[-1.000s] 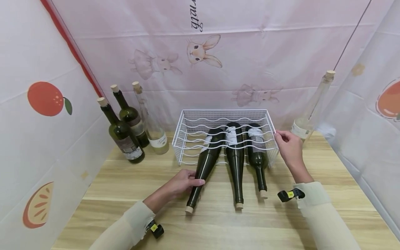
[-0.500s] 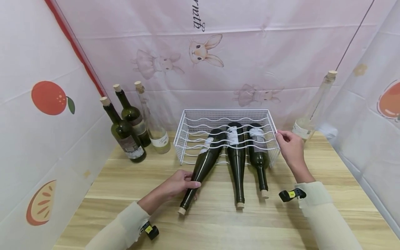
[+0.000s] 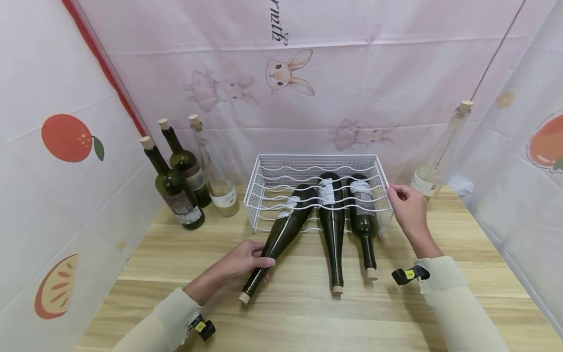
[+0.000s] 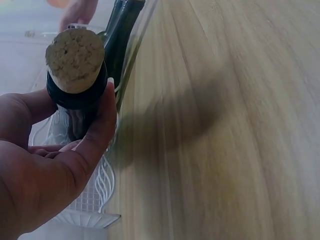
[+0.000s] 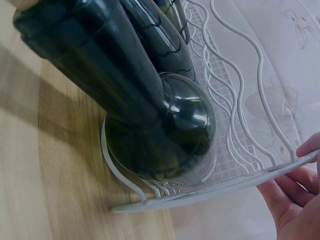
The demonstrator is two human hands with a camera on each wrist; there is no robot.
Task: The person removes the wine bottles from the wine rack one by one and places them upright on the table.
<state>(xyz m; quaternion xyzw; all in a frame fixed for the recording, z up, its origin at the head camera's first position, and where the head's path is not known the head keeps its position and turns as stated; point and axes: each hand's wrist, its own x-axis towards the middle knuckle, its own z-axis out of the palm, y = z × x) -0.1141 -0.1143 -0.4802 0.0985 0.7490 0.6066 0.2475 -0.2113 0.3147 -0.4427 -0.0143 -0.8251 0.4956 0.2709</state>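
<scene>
My left hand [image 3: 244, 261] grips the neck of a dark green wine bottle [image 3: 281, 237], its body slanting back into the white wire rack [image 3: 251, 205]. In the left wrist view, thumb and fingers curl round that neck just below its cork [image 4: 75, 60]. With my right hand [image 3: 409, 205] I pinch the rack's right side at the top edge; the right wrist view shows that wire rim [image 5: 230, 186] between thumb and fingers. Beside the slanted bottle, a second dark bottle [image 3: 333, 234] and a third with a shorter neck [image 3: 364, 225] lie in the rack, corks toward me.
Two green corked bottles [image 3: 180, 195] [image 3: 189, 166] and a clear one [image 3: 223, 195] stand left of the rack. Another clear bottle [image 3: 425, 181] stands behind my right hand. Printed cloth walls [image 3: 176, 29] enclose the wooden table [image 3: 308, 322] at the back and sides.
My left hand has swung the bottle's corked end to the left and toward me, so the bottle slants more. My right hand stays on the rack's edge.
</scene>
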